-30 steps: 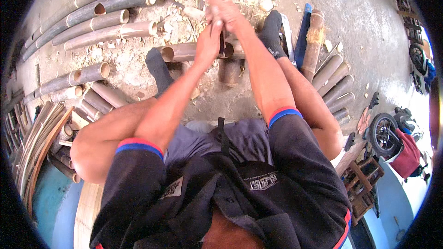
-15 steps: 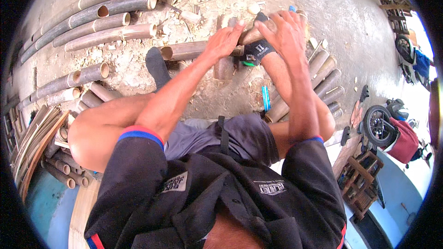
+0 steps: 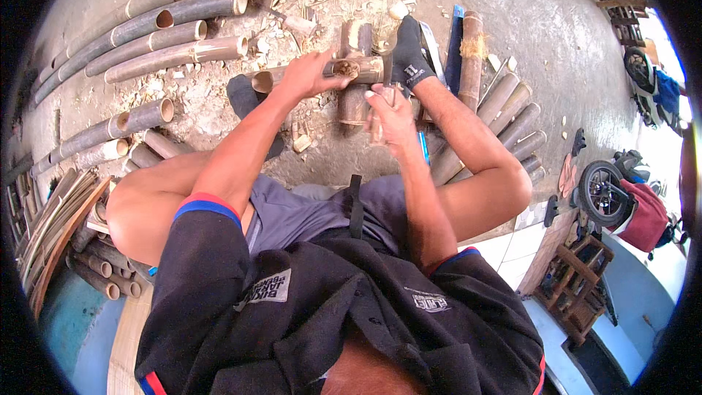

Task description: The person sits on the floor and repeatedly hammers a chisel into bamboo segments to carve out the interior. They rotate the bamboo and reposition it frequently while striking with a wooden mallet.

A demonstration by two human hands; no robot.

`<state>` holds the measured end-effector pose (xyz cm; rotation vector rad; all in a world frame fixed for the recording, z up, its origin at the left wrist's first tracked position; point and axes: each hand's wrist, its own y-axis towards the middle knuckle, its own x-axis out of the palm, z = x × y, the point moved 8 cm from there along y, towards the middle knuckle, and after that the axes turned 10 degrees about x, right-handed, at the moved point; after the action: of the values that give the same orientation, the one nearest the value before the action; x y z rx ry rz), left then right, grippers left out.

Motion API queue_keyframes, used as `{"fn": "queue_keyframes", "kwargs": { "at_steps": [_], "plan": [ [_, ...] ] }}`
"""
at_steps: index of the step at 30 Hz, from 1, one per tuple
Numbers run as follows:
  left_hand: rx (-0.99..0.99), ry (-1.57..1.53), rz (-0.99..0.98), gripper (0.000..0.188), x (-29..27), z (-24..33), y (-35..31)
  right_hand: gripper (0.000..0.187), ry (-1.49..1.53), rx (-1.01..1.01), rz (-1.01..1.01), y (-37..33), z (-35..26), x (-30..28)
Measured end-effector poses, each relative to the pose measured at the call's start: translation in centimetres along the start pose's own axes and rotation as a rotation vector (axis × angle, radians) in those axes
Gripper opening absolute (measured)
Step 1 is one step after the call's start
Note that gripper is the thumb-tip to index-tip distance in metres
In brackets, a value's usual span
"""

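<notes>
A bamboo tube (image 3: 369, 70) with a hole cut in its upper side lies crosswise over a thicker bamboo piece (image 3: 353, 107). My left hand (image 3: 306, 75) is closed over the tube, left of the hole. Beside the tube's right end, my right hand (image 3: 395, 113) is closed around a tool with a narrow, dark blade (image 3: 388, 72); motion blurs it, and its exact kind is unclear. My dark-socked right foot (image 3: 409, 51) is close to that end. My other foot (image 3: 243, 95) is by the tube's left part.
Several bamboo tubes with cut holes (image 3: 175, 18) lie at the far left, amid pale chips (image 3: 175, 102). A blue saw-like strip (image 3: 455, 47) and an upright bamboo tube (image 3: 472, 51) are right of my foot. More tubes (image 3: 504, 106) lie by my right leg, split strips (image 3: 62, 227) at left.
My right hand has come off the right end of the bamboo, moved nearer me and now holds the tool. My left hand has shifted left along the tube, and its cut hole now shows.
</notes>
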<state>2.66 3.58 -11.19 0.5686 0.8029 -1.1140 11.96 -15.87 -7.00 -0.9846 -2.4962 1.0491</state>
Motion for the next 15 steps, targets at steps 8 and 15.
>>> {"fn": "queue_keyframes", "kwargs": {
  "at_steps": [8, 15],
  "plan": [
    [0.036, 0.104, -0.192, 0.082, 3.7, -2.0, -0.4, 0.026, 0.328, 0.127, 0.103, 1.6, 7.2, 8.3],
    [-0.057, 0.057, -0.195, 0.09, 2.5, 0.2, 1.8, 0.015, 0.2, -0.131, 0.393, 4.3, 9.0, 8.9]
  ]
}}
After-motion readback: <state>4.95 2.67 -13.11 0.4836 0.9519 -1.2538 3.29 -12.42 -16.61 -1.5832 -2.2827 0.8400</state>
